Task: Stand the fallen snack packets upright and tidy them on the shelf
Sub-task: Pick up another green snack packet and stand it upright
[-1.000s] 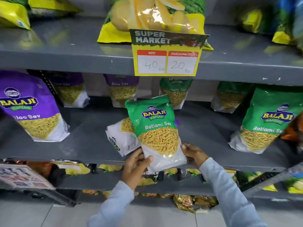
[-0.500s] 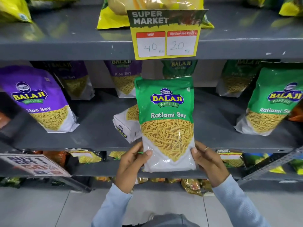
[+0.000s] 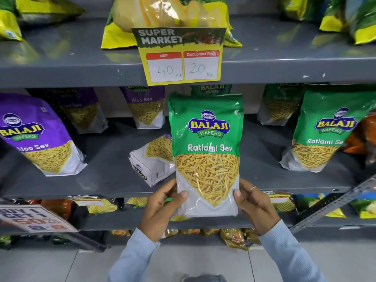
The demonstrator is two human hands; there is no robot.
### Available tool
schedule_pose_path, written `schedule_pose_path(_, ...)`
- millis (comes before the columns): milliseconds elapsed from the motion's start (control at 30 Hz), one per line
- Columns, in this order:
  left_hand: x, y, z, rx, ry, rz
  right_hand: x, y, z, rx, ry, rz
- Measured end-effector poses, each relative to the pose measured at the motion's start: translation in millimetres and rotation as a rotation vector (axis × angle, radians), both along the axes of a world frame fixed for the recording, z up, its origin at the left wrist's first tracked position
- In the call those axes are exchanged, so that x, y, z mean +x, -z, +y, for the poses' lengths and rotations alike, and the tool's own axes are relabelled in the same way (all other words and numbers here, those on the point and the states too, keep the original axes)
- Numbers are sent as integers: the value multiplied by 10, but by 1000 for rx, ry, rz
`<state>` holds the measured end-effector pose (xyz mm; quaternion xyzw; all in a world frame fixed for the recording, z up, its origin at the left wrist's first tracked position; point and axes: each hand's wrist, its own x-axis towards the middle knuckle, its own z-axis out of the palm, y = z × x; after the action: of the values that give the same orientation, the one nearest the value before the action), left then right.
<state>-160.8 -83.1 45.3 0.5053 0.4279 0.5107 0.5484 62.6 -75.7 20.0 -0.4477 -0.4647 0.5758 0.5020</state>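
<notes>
A green Ratlami Sev packet point(image 3: 206, 139) is held upright in front of the middle grey shelf point(image 3: 101, 169). My left hand point(image 3: 162, 202) grips its lower left edge and my right hand point(image 3: 254, 204) grips its lower right edge. Behind it a fallen packet point(image 3: 152, 163) lies on its side on the shelf, white bottom facing out. A purple Aloo Sev packet point(image 3: 38, 135) leans at the left and another green Ratlami Sev packet point(image 3: 323, 133) leans at the right. More purple and green packets stand along the back of the shelf.
A yellow price card point(image 3: 180, 55) hangs from the upper shelf edge, just above the held packet. Yellow chip bags point(image 3: 168, 15) lie on the upper shelf. A "Buy 1 Get 1" sign point(image 3: 34, 218) and a slanted metal rail point(image 3: 333, 204) stick out at the lower shelf.
Both hands have lifted the green packet off the fallen one and turned it from tilted to upright, bringing it closer to the camera. The fallen packet has stayed where it was.
</notes>
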Motion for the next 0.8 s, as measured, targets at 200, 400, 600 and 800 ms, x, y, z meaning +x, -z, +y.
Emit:
schedule_pose_path(200, 231, 156, 427, 36, 6, 89, 262, 86, 532, 123, 0, -139)
schedule_pose_path(400, 476, 382, 862, -9, -55, 297, 355, 400, 1022, 98, 101, -168)
schedule_pose_path(600, 601, 806, 1222, -47, -101, 516, 347, 624, 1220, 71, 212, -165)
schedule_pose_path(800, 721, 749, 1452, 40, -135, 634, 372, 649, 1441, 86, 206, -134)
